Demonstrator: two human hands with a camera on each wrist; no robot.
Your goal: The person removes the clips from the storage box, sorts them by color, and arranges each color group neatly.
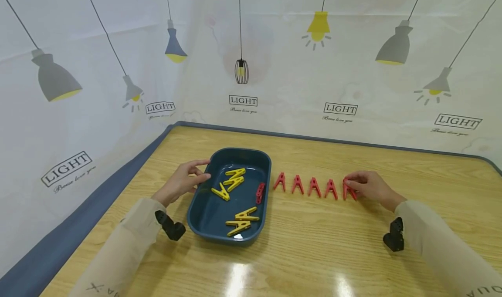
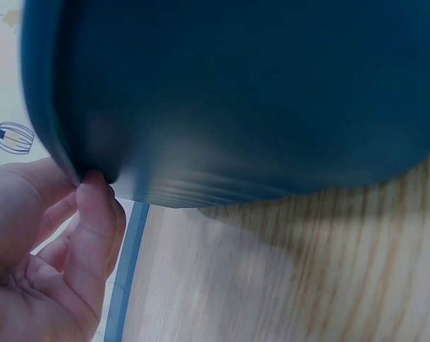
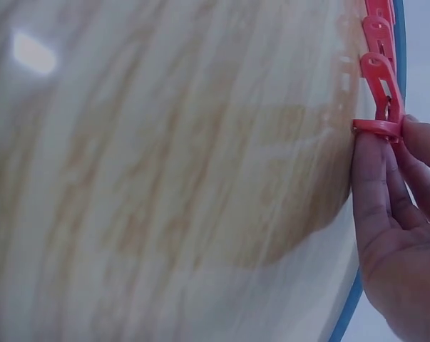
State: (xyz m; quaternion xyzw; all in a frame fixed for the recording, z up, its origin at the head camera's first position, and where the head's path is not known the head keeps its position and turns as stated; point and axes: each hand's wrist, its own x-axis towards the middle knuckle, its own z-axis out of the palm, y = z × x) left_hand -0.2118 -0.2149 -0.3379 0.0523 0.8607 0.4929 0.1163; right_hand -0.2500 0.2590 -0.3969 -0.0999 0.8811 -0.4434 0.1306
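A dark blue rectangular bin (image 1: 230, 241) stands on the wooden table, left of centre. My left hand (image 1: 184, 180) grips its left rim; in the left wrist view, fingertips (image 2: 95, 187) press just under the lip. Several yellow clothespins (image 1: 221, 191) and one red clothespin (image 1: 260, 193) lie inside the bin. To its right runs a row of red clothespins (image 1: 297, 183), legs toward me. At the right end of that row, my right hand (image 1: 369, 187) pinches a red clothespin (image 3: 380, 127) between thumb and fingers.
The wooden table (image 1: 313, 244) has a blue-grey edge strip (image 1: 298, 136) along the back and left. Behind it hangs a pale wall covering (image 1: 282, 79) printed with lamps. Black wrist cameras (image 1: 394, 235) sit on both sleeves.
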